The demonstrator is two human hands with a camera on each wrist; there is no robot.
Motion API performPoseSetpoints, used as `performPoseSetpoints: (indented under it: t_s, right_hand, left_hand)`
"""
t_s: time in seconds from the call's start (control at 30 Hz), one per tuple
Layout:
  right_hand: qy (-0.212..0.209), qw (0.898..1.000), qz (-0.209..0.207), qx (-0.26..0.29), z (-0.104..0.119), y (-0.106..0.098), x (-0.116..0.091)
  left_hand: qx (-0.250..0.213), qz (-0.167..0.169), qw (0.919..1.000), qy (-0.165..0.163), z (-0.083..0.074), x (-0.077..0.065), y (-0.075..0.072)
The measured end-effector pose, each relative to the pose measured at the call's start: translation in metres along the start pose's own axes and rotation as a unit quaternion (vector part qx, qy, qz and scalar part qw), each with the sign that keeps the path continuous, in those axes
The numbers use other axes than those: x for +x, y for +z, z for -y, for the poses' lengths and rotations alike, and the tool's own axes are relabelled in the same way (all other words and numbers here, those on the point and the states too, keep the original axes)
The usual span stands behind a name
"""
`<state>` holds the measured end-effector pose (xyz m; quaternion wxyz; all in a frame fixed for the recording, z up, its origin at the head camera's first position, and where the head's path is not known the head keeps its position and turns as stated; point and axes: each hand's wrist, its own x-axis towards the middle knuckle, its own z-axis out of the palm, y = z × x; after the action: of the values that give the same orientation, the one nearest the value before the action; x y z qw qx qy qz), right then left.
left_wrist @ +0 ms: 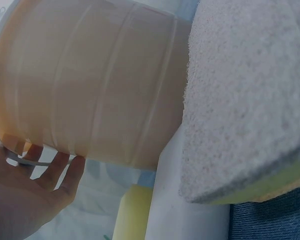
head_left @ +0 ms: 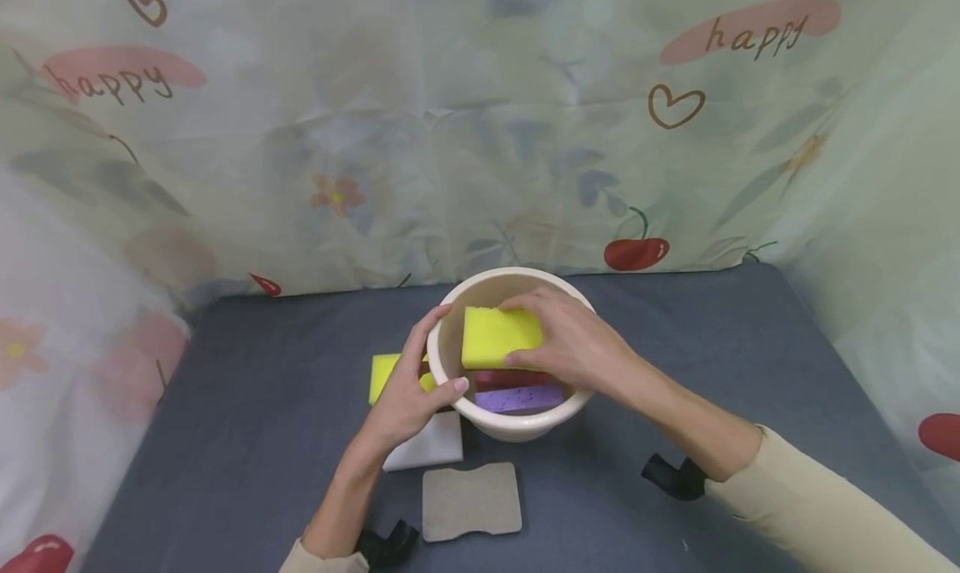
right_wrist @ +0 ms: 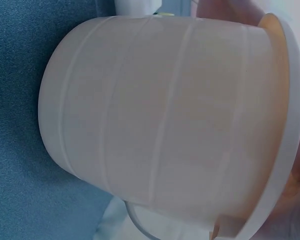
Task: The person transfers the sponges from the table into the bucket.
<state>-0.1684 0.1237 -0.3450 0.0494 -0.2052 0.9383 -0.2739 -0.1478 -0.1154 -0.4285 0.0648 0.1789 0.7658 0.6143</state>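
A cream plastic bucket (head_left: 517, 425) stands in the middle of the table in the head view. My left hand (head_left: 405, 394) grips its rim at the left, thumb over the edge and fingers against the outside, as the left wrist view also shows. My right hand (head_left: 573, 339) pinches a yellow sponge (head_left: 491, 339) at the bucket's mouth. Below it inside lie a purple sponge (head_left: 519, 399) and a dark red one (head_left: 510, 379), partly hidden. In the right wrist view the bucket wall (right_wrist: 155, 110) covers most of the right hand's work.
Left of the bucket, partly behind my left hand, are another yellow sponge (head_left: 382, 377) and a white block (head_left: 431, 445). A grey-beige sponge (head_left: 471, 502) with notched sides lies in front. Patterned curtains (head_left: 465, 139) enclose the dark table (head_left: 262, 406) at the back and sides.
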Motion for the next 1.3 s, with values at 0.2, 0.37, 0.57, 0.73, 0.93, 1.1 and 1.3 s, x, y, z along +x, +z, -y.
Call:
performPoseSetpoints:
  t_s: [0.2,0.37,0.57,0.73,0.93,1.1,1.3]
  right_hand:
    - [-0.001,1.0,0.013,-0.004,0.0,0.002,0.005]
    - [-0.007,1.0,0.015,-0.018,-0.001,0.003,0.007]
    - [-0.012,0.999,0.016,-0.03,-0.001,0.003,0.009]
    - [-0.027,0.999,0.025,-0.015,-0.001,0.003,0.01]
    - [-0.032,0.999,0.023,-0.008,-0.002,0.001,0.01]
    - [-0.04,0.999,0.003,-0.01,-0.004,0.001,0.006]
    - [-0.048,0.998,-0.028,0.003,-0.007,-0.002,0.0]
  left_hand:
    - [0.006,-0.002,1.0,0.002,0.0,-0.001,0.0]
    - [0.004,-0.003,1.0,0.007,-0.001,0.0,0.0]
    - [0.002,-0.004,0.9999,0.01,0.0,0.0,-0.001]
    - [0.009,-0.008,0.9997,0.023,0.0,0.0,-0.002]
    - [0.006,-0.007,0.9995,0.03,0.0,0.001,-0.003]
    - [0.003,-0.006,0.9997,0.022,0.0,0.001,-0.002]
    - [0.009,0.0,0.9996,0.025,0.0,0.0,-0.001]
